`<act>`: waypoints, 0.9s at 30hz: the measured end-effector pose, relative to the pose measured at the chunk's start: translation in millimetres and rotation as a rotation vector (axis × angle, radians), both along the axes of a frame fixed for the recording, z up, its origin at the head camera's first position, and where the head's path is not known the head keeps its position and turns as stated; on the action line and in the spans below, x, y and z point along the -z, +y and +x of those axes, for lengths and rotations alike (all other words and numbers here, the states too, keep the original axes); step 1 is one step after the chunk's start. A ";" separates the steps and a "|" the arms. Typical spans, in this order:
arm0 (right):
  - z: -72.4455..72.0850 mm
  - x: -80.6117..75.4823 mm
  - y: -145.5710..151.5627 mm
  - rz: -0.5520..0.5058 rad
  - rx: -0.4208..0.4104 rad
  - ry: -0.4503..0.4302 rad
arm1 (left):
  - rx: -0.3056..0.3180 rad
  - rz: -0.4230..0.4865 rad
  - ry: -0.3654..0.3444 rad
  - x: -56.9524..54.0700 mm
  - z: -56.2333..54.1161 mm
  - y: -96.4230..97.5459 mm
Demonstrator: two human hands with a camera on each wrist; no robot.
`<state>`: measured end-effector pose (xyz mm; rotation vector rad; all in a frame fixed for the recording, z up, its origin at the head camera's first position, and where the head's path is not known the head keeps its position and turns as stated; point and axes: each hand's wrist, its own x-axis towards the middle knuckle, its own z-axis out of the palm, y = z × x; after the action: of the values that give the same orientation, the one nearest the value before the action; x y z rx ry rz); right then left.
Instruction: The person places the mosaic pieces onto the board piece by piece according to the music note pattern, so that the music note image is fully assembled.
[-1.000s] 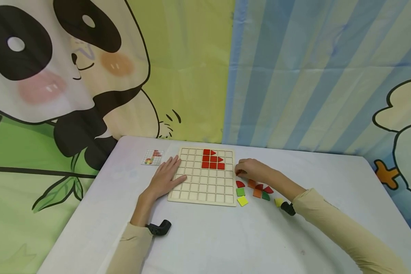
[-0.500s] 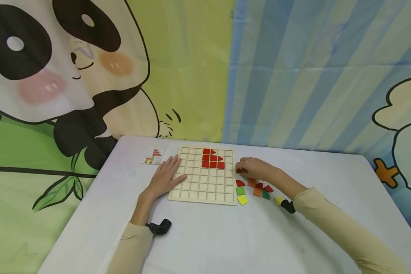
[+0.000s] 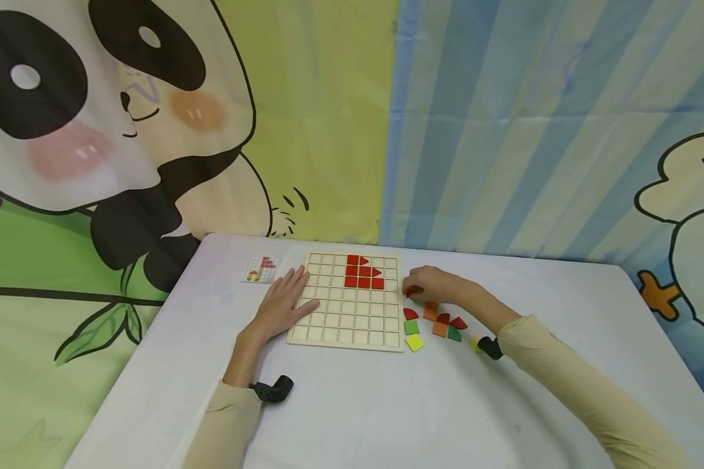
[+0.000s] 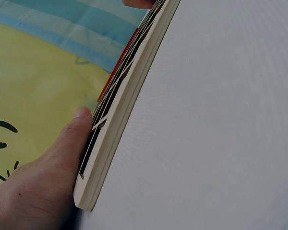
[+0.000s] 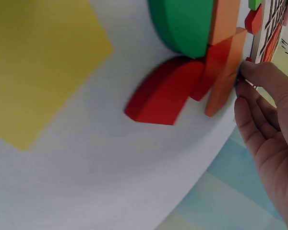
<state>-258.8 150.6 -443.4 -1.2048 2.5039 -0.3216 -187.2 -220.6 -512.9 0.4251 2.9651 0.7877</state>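
A pale wooden grid board [image 3: 346,321] lies on the table, with several red tiles [image 3: 364,282] set in its upper right cells. My left hand [image 3: 281,303] rests spread over the board's left edge, thumb on the cells; the left wrist view shows the thumb [image 4: 77,129] along the frame. Just right of the board, my right hand [image 3: 437,285] pinches a small red piece [image 3: 408,296] between thumb and fingertips, low over the table. Most of that piece is hidden by the fingers. Below it, a red quarter-round piece [image 3: 410,314] lies beside the board.
A pattern card [image 3: 261,269] lies left of the board. Loose pieces sit to the right: a green square [image 3: 411,327], a yellow square [image 3: 414,342], an orange square [image 3: 439,329], a dark green rounded piece [image 3: 454,334] and a red one [image 3: 458,323]. Another yellow piece [image 3: 474,344] is partly behind the wrist camera.
My right hand has shifted very slightly away from me, still beside the board's right edge with the red piece. The left hand and the tiles on the board have stayed put.
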 end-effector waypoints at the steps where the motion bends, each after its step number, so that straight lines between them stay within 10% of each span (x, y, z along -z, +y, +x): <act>1: -0.4 1.6 1.5 -0.013 0.004 0.000 | 0.002 0.002 0.000 -0.3 0.0 0.1; 8: -1.4 4.9 7.3 -0.133 0.061 0.011 | 0.011 0.005 -0.005 -0.4 0.6 0.7; 27: -17.7 4.7 -34.4 -0.178 -0.153 0.179 | -0.008 -0.006 -0.007 -1.2 -0.2 0.9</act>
<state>-276.5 116.2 -448.1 -1.5489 2.5548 -0.4209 -187.5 -219.7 -511.7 0.4096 2.9642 0.7800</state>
